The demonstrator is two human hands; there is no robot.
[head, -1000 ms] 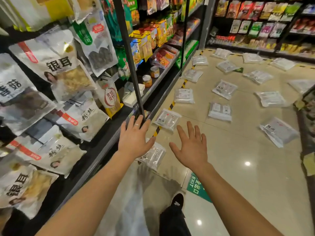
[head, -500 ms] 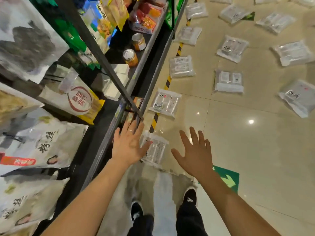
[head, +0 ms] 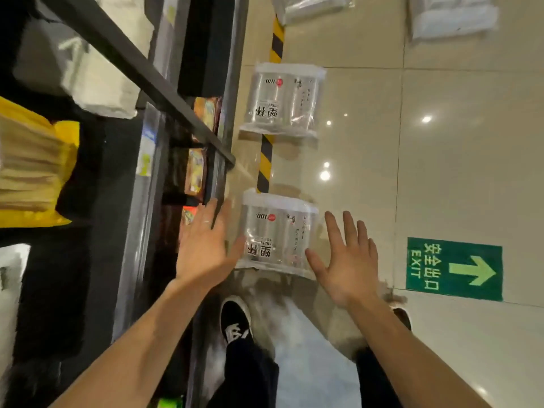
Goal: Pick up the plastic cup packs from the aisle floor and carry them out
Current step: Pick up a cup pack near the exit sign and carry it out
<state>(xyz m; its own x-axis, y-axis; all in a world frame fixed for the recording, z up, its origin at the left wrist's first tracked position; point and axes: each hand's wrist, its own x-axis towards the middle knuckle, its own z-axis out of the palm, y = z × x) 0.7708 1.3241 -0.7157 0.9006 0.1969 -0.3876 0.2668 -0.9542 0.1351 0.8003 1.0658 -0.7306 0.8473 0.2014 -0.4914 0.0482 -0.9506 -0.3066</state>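
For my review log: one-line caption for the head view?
Left hand and right hand, open, flank the nearest plastic cup pack on the aisle floor.

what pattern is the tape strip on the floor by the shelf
Yellow and black diagonal stripes on the tape strip, seen in the head view.

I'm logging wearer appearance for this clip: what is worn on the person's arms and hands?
No gloves: the left hand and right hand are uncovered. The left forearm and right forearm show no sleeves, watch or bracelet. One thin pale ring sits on a left-hand finger. No ring shows on the right.
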